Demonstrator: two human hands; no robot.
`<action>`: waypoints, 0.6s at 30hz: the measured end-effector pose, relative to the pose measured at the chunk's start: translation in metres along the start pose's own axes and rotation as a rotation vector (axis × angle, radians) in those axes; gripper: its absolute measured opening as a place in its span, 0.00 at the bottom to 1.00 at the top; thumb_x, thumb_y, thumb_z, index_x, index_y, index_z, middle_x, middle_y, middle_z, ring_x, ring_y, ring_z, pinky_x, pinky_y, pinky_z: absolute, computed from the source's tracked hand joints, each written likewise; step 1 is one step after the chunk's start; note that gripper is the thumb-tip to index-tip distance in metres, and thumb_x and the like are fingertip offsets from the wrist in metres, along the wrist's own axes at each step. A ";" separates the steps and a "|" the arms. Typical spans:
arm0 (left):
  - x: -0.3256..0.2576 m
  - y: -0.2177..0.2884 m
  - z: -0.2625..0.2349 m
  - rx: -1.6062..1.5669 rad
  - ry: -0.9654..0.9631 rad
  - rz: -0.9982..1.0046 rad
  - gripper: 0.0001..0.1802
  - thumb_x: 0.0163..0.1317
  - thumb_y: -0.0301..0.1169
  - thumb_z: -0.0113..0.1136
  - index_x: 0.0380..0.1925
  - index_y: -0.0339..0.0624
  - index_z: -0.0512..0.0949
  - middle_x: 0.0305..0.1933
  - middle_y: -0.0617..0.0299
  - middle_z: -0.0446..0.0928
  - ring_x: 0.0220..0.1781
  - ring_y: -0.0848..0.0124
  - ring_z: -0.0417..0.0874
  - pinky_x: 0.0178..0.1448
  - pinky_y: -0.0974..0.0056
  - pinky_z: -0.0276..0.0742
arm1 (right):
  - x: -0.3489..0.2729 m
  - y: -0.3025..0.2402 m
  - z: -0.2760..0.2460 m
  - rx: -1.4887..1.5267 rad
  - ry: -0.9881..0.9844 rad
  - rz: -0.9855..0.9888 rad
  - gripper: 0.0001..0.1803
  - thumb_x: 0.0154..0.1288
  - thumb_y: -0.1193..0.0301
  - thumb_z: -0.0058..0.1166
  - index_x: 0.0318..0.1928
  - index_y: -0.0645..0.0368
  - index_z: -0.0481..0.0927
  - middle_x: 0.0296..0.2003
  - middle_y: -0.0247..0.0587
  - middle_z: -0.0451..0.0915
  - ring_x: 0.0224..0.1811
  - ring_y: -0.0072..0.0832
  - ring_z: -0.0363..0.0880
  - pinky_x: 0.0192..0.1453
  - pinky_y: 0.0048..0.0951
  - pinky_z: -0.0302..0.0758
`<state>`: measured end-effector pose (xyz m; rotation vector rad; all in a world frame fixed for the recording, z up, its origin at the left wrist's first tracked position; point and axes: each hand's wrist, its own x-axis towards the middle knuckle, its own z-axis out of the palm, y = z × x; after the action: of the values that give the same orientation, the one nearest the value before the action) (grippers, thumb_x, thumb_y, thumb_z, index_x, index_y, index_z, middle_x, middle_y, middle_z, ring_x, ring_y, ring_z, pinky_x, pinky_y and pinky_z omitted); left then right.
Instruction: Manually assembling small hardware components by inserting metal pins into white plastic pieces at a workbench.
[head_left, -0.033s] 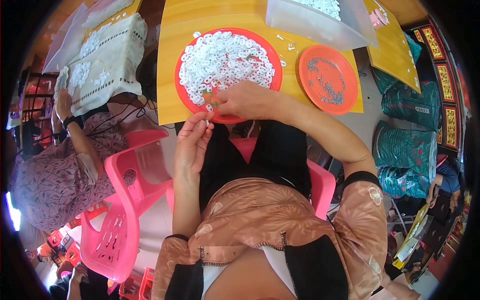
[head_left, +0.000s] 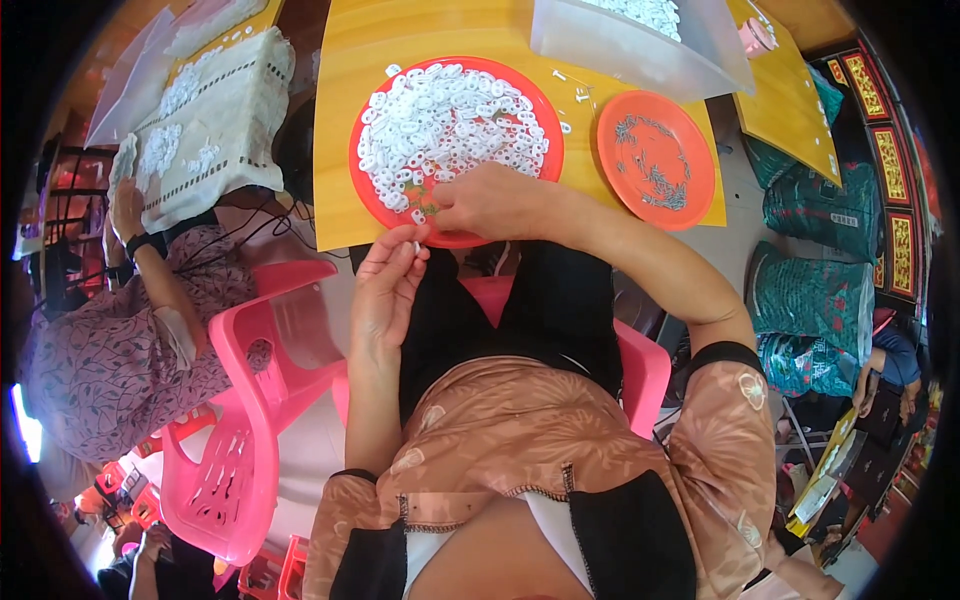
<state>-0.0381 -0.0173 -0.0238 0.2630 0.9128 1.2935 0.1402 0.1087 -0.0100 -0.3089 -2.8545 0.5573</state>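
- I see, nearest to me, the bare left hand (head_left: 383,275) with palm turned up; its grip is together at the fingertips, clamped on a small white plastic piece (head_left: 416,246), just outside the near rim of the red round plastic tray (head_left: 556,140).
- The bare right hand (head_left: 490,200) is bent over the near part of this tray, beside the heap of white oval plastic pieces with holes (head_left: 430,110). I cannot tell whether its grip is apart or together.
- I judge that the step in hand is the picking of small pieces from the tray, one hand keeping a piece while the other works in the heap.
- In my opinion, the next move calls for a fine pinch by the right hand, with the left one kept steady and near.
- The right fingertips are mostly covered by the hand itself, and the form of the held piece is too small for me to read.
- Farther, on the yellow wooden table (head_left: 335,180), thin grey metal pins (head_left: 665,190) lie in the orange round plastic plate (head_left: 655,106); I cannot separate them one by one.
- Farthest, the translucent plastic box (head_left: 640,55) is cut off by the upper edge.
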 end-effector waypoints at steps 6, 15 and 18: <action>0.003 -0.002 0.016 0.107 0.062 0.082 0.13 0.59 0.20 0.55 0.46 0.36 0.73 0.43 0.57 0.78 0.39 0.75 0.78 0.46 0.73 0.75 | -0.004 0.009 -0.001 0.037 -0.023 0.030 0.08 0.59 0.71 0.46 0.37 0.62 0.74 0.30 0.44 0.74 0.29 0.43 0.77 0.29 0.41 0.73; -0.002 0.008 0.027 0.204 0.087 0.316 0.12 0.55 0.18 0.58 0.41 0.37 0.76 0.38 0.62 0.78 0.38 0.77 0.78 0.42 0.74 0.74 | 0.002 -0.039 -0.021 0.435 0.378 0.396 0.06 0.63 0.72 0.50 0.38 0.61 0.73 0.28 0.45 0.75 0.30 0.33 0.76 0.32 0.32 0.70; 0.003 0.002 0.026 0.501 0.050 0.448 0.11 0.57 0.18 0.57 0.41 0.37 0.75 0.39 0.63 0.77 0.41 0.75 0.78 0.47 0.71 0.75 | 0.000 -0.065 -0.017 0.820 0.391 0.628 0.04 0.67 0.74 0.47 0.37 0.62 0.71 0.27 0.35 0.74 0.26 0.17 0.72 0.31 0.18 0.68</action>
<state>-0.0213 -0.0061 -0.0078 0.8685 1.2623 1.4633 0.1342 0.0552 0.0307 -1.0090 -1.9017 1.4973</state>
